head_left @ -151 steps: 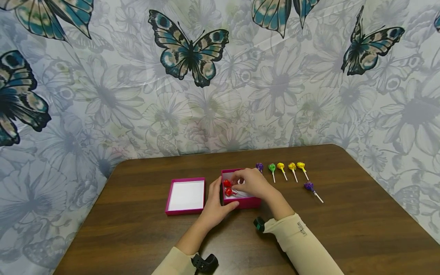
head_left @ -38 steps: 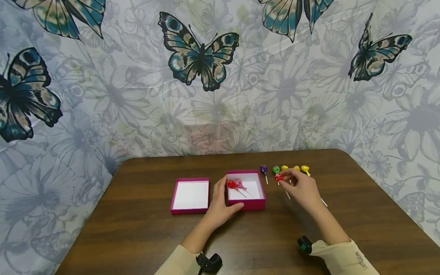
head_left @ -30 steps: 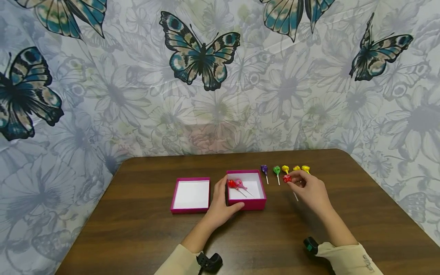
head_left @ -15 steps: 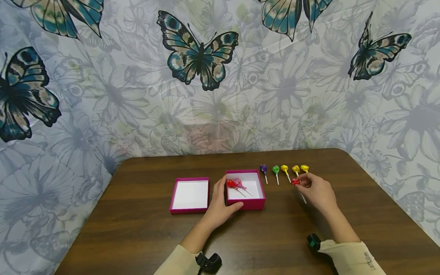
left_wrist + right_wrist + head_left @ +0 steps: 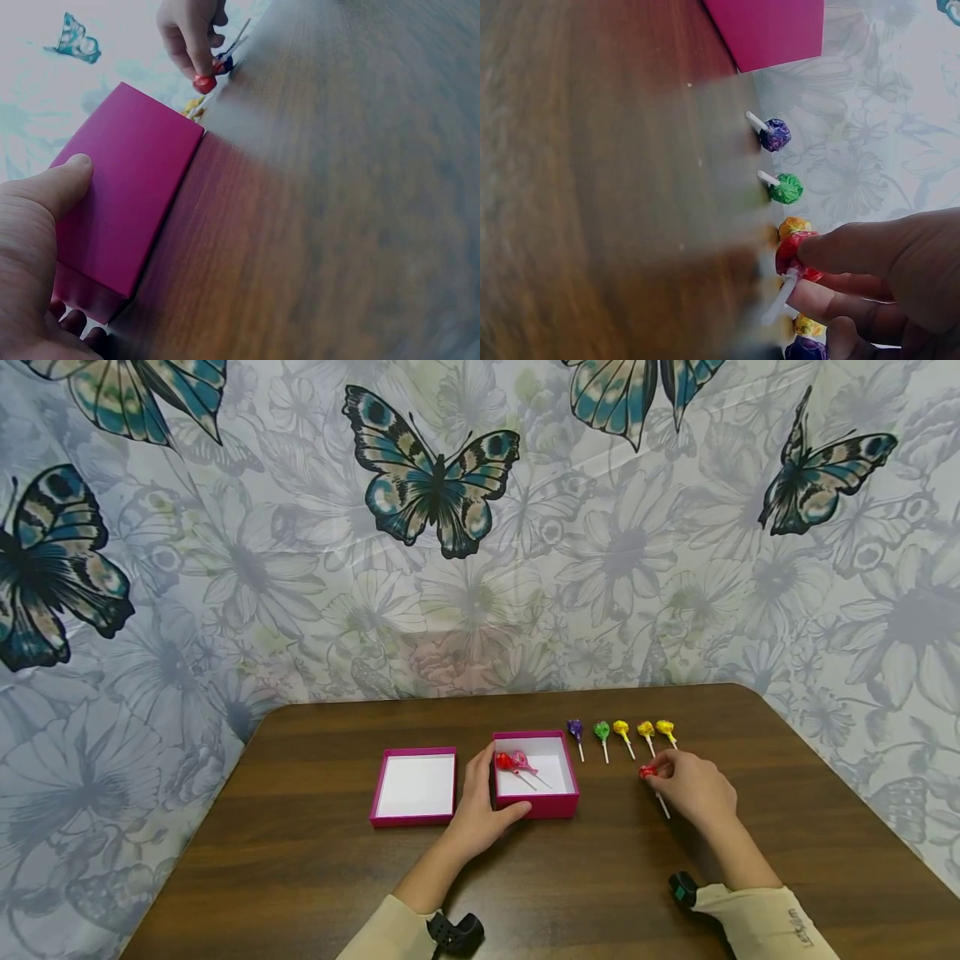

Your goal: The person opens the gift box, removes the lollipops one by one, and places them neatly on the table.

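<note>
My right hand [image 5: 697,787] pinches a red lollipop [image 5: 647,772] by its wrapped head between thumb and fingers, low over the right side of the table. Its white stick slants toward the near side. My left hand [image 5: 480,802] holds the near left corner of a magenta box [image 5: 536,808], thumb on the front wall and fingers along the left side. Inside the box lie a red lollipop [image 5: 505,762] and a pink lollipop [image 5: 521,759]. Close by the right hand, a purple lollipop [image 5: 806,349] shows in the right wrist view; the hand hides it in the head view.
Behind the right hand runs a row of lollipops: purple [image 5: 575,727], green [image 5: 602,730], and yellow ones [image 5: 621,727]. A magenta lid [image 5: 414,787] with a white inside lies left of the box. A butterfly-print cloth hangs behind the table [image 5: 300,860].
My right hand has taken a red lollipop out of the box and carried it right, past the row, then lowered it nearer the table. The left hand has stayed at the box.
</note>
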`<state>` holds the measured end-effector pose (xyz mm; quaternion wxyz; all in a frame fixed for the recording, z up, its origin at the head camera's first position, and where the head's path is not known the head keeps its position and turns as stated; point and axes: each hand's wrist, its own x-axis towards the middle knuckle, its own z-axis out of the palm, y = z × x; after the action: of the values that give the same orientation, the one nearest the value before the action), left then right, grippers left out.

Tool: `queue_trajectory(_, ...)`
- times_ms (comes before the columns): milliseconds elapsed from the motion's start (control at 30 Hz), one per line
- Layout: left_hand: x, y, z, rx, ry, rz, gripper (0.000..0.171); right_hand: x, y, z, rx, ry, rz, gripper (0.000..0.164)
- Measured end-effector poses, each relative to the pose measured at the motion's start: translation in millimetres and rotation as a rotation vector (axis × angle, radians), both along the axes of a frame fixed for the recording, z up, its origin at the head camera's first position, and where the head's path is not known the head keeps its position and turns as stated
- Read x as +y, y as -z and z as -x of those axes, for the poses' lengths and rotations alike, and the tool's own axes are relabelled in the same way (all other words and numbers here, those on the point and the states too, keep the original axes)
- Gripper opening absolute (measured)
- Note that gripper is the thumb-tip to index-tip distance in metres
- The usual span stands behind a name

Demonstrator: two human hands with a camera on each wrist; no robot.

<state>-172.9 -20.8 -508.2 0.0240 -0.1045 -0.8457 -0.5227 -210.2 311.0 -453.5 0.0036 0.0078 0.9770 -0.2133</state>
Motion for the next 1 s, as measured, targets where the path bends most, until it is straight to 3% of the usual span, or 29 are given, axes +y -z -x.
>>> queue_trajectory(1000, -0.2, -1.3, -0.5, -0.009, 0.001, 0.006, 0.104, 2.5, 3.2, 3.6, -0.025, -0.064, -0.031, 0.033)
